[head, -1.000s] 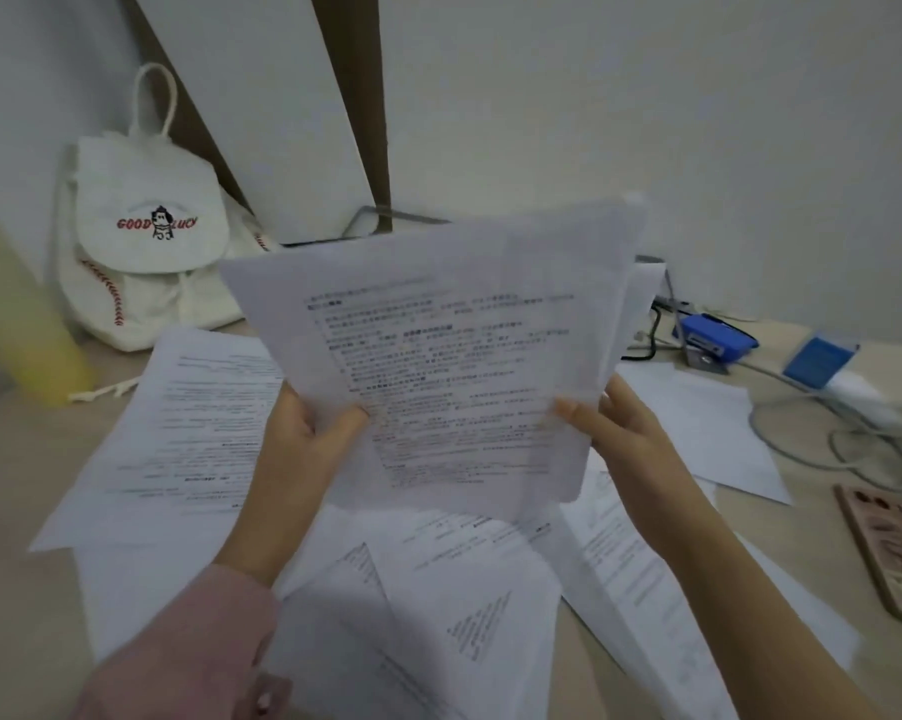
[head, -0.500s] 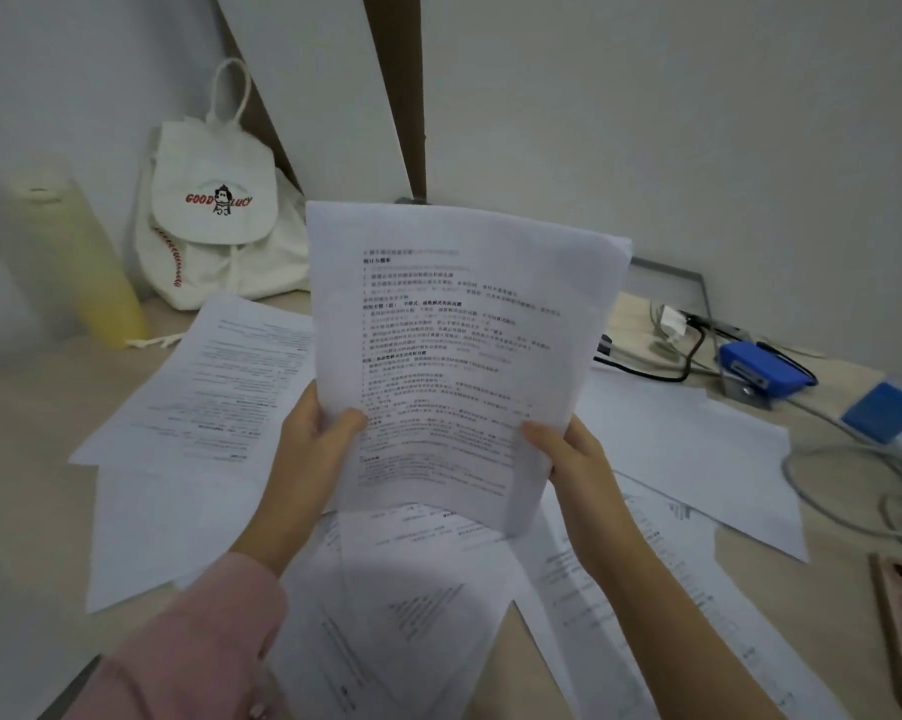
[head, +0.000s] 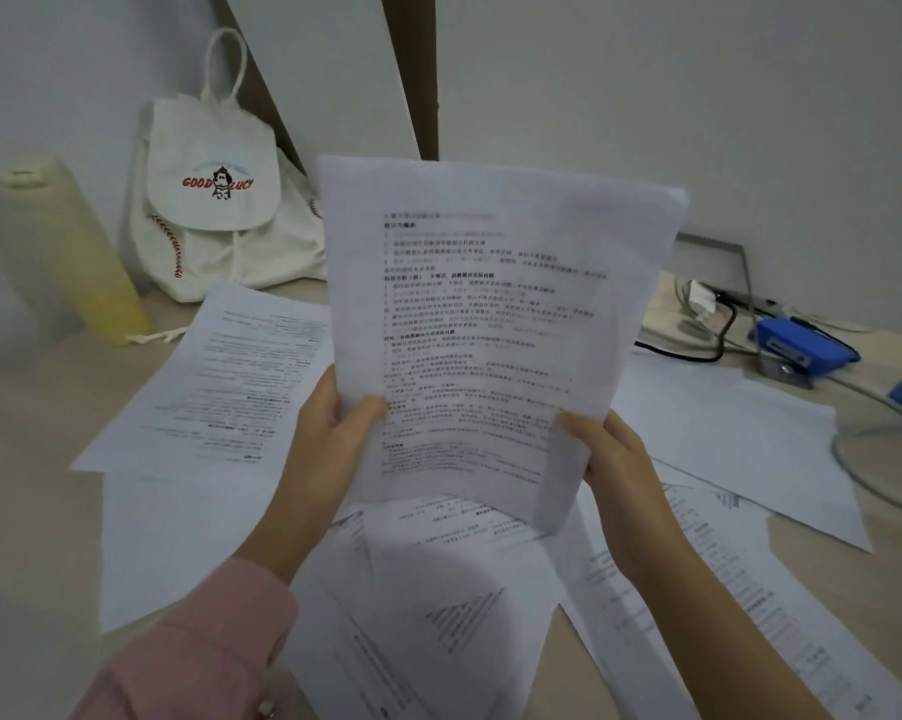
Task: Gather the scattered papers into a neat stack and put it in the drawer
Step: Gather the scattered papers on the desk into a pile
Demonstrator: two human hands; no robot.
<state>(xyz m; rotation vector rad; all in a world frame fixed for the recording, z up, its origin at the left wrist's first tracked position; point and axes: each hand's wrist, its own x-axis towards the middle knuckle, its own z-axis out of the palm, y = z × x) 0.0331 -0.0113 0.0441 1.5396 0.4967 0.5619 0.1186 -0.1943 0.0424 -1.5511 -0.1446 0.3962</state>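
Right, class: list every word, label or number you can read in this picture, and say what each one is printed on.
"GOOD LUCY" in red: on the flap of the white bag.
Held sheet, gripped by both hands: printed lines, too blurred to read.
Sheets on the desk: print too small and blurred to read.
Blue device: label unreadable.

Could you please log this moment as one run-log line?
left hand: grip on papers | right hand: same | loose sheets: on desk
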